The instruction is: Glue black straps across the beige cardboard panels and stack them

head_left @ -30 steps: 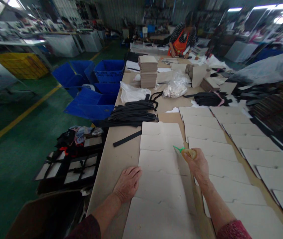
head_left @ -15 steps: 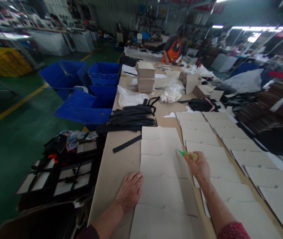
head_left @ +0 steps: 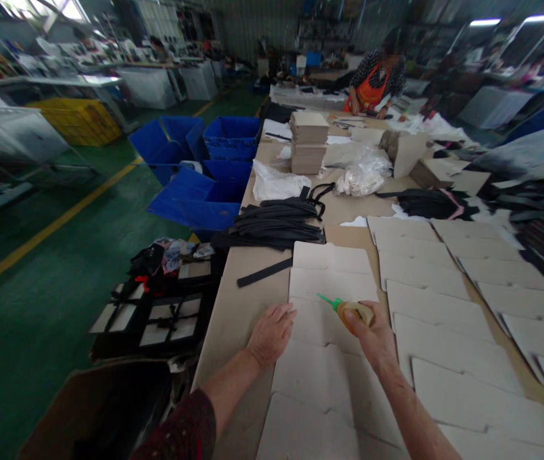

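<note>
My right hand [head_left: 378, 335] is wrapped round a glue bottle [head_left: 350, 314] of amber colour with a green nozzle. The nozzle points left, over a column of overlapping grey-beige cardboard pieces [head_left: 329, 257]. Flat along the left edge of that column lies my left hand [head_left: 272, 332], fingers stretched out and fingertips touching the board. A single black strip [head_left: 265, 273] rests on the table just beyond it, one end against the cardboard. Farther off is a pile of black strips [head_left: 276, 222].
More overlapping cardboard columns [head_left: 425, 281] lie to the right. Behind stand a cardboard stack [head_left: 309, 144] and a clear plastic bag [head_left: 362, 171]. Blue bins [head_left: 200, 195] line the table's left side. A person in an orange apron [head_left: 368, 89] works at the far end.
The glue bottle has moved left and nearer over the cardboard column in my right hand. My left hand has slid forward along the column's edge. The view has turned left.
</note>
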{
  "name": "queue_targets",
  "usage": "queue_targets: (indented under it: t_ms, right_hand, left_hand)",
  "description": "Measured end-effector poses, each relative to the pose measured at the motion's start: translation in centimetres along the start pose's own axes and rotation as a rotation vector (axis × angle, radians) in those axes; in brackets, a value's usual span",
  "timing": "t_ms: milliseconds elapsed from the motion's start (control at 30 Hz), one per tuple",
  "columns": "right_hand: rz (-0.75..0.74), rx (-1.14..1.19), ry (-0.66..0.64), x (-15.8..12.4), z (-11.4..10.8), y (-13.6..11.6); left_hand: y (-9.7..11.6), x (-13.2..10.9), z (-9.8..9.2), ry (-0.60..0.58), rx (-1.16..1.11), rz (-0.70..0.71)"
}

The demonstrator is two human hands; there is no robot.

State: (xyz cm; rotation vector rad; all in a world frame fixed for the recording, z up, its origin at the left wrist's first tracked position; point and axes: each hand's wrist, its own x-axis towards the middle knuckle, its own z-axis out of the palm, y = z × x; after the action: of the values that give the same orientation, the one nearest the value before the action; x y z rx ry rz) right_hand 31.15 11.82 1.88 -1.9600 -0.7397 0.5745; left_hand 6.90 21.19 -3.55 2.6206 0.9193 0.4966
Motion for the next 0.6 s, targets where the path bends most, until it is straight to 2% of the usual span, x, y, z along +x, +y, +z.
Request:
queue_targets:
  t_ms: [100, 167, 400, 600]
  right_hand:
    - [-0.01, -0.064, -0.067, 0.3, 1.5, 0.1]
    - [-0.028, -0.109, -0.105, 0.6, 2.0, 0.4]
    - [-0.067, -0.232, -0.201, 1.3, 3.2, 0.6]
    - [-0.321, -0.513, -0.206, 1.9, 3.5, -0.9]
  left_hand:
    - [-0.7, 3.2, 0.8, -0.04, 0.03, 0.033]
    - [-1.2, 4.3, 1.5, -0.054, 0.047, 0.031]
    - [-1.9, 4.0, 2.6, -0.051, 0.066, 0.022]
    - [-1.6, 4.2, 2.2, -0.052, 0.07, -0.001]
